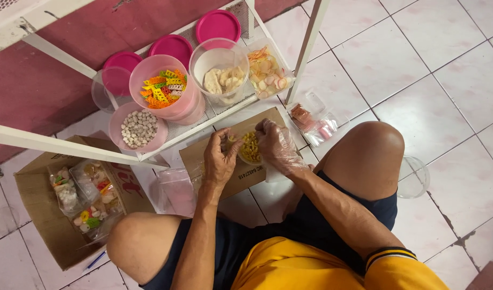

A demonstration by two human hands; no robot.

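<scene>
Small clear bag of yellow snacks (250,146) sits between my hands, over the flat piece of cardboard (241,161) on the floor in front of my knees. Can't tell if the bag rests on the cardboard or hangs above it.

Left hand (219,158): bare, fingers curled in, thumb and fingertips pinching the bag's left edge near the top. Right hand (277,145): inside a thin clear plastic glove, fingers bunched together and bent down onto the bag's right side, gripping it.

Just beyond the hands, a white wire rack (225,107) holds the containers. Left to right: pink tub of small round grey-white pieces (139,129) at the front edge, pink tub of mixed orange, yellow and green crackers (161,88), clear tub of pale chips (220,75), clear bag of pink-and-white slices (268,72) leaning at the rack's right end. Three magenta lids (218,25) lie behind them on the rack.

Right of the rack leg, on the tile: small packed bags with reddish pieces (311,121). Clear empty tub (415,177) on the floor beside my right knee.

Left side: open cardboard box (48,215) holding filled mixed-snack bags (82,196). Blue pen (96,260) on the tile by the box corner.
</scene>
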